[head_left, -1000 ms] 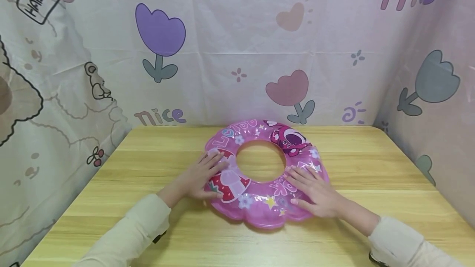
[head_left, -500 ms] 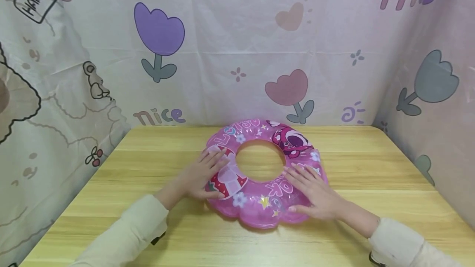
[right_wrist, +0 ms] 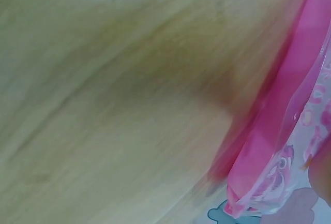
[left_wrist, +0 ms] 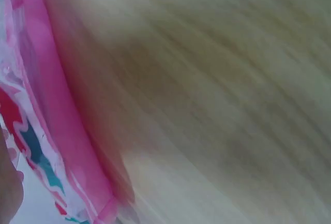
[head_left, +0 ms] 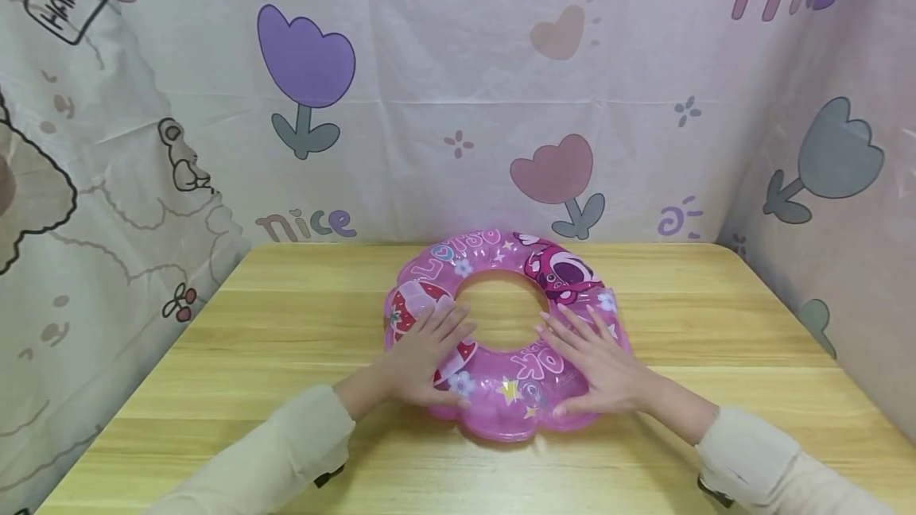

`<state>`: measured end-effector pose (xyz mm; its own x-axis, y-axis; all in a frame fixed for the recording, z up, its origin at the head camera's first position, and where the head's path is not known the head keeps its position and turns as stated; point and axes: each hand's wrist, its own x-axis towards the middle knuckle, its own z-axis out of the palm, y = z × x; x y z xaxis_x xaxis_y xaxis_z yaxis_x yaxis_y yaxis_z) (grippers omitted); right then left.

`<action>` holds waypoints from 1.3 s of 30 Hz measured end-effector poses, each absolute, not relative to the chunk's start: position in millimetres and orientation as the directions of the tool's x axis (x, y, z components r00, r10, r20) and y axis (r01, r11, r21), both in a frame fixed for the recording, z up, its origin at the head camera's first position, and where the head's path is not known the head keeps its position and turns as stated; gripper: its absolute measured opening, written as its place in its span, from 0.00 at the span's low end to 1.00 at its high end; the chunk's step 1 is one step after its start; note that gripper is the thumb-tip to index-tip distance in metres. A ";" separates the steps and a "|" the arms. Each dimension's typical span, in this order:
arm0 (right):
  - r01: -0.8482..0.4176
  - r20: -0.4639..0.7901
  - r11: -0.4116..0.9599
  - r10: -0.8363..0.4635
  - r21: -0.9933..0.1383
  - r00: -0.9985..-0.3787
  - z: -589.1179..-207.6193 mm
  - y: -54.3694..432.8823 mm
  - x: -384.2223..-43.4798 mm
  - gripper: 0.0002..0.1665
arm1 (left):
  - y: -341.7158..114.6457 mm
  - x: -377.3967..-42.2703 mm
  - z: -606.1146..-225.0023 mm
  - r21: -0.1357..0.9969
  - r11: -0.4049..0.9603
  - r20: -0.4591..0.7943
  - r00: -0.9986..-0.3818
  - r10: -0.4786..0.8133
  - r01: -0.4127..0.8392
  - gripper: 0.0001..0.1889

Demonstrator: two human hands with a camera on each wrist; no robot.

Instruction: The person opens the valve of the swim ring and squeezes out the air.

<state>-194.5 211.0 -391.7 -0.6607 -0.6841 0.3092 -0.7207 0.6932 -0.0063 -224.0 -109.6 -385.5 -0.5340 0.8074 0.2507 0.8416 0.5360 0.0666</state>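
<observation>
Your left hand (head_left: 427, 356) and right hand (head_left: 604, 368) lay spread, gripping nothing, on either side of the swim ring (head_left: 494, 372), which lay flat on the table (head_left: 286, 316). You seemed to be steadying or adjusting it; next called for light, even pressure.

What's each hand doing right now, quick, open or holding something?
Left hand: open, resting on the pink inflatable ring.
Right hand: open, resting on the ring's other side.
</observation>
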 end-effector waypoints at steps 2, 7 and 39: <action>-0.720 0.294 0.694 -0.684 -0.021 -0.668 -392.0 210.7 -194.4 0.61 | -107.5 -223.4 -388.5 0.079 0.541 0.246 -0.542 0.803 0.837 0.58; -0.700 0.249 0.711 -0.667 -0.071 -0.703 -393.4 210.3 -193.6 0.58 | -104.0 -221.8 -394.0 0.126 0.581 0.192 -0.595 0.781 0.804 0.60; -0.668 0.161 0.740 -0.652 -0.079 -0.741 -400.6 202.8 -193.2 0.58 | -101.4 -217.4 -406.8 0.043 0.634 0.129 -0.634 0.763 0.772 0.55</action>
<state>-193.2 202.8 -400.6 -0.7411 -0.6518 0.1610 -0.6679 0.7401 -0.0787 -217.4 -101.4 -406.8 -0.6338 0.7626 0.1290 0.7719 0.6342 0.0434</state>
